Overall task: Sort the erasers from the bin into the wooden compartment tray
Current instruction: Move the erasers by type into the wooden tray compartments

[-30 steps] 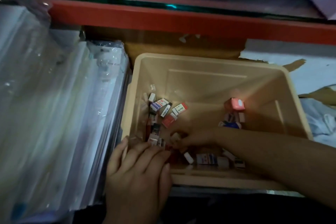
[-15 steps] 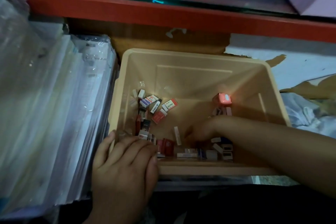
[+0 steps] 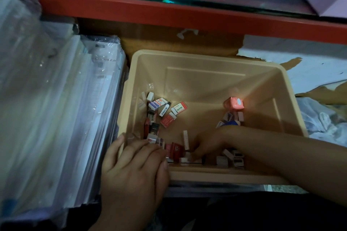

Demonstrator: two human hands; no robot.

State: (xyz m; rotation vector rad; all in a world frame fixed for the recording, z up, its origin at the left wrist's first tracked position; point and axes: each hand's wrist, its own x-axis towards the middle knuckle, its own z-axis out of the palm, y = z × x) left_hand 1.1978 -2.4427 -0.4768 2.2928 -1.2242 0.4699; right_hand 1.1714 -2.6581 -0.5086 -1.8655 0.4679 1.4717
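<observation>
Fingers of the right hand curl down among loose erasers against the near wall of a beige plastic bin. Dim light and the hand's own bulk hide whether they have one pinched. More erasers, most in printed paper sleeves, lie along the bin's left wall and in its far right corner beside a pink cube. The left hand rests with fingers laid flat over the bin's near left corner, apparently steadying it. The wooden compartment tray is out of view. The step in hand looks like picking out an eraser. It would go best by taking one piece cleanly by its long sides, lifting it straight up clear of its neighbours, and keeping the bin braced. A stack of plastic-wrapped sheets sits just left of the bin, under a red shelf rail.
</observation>
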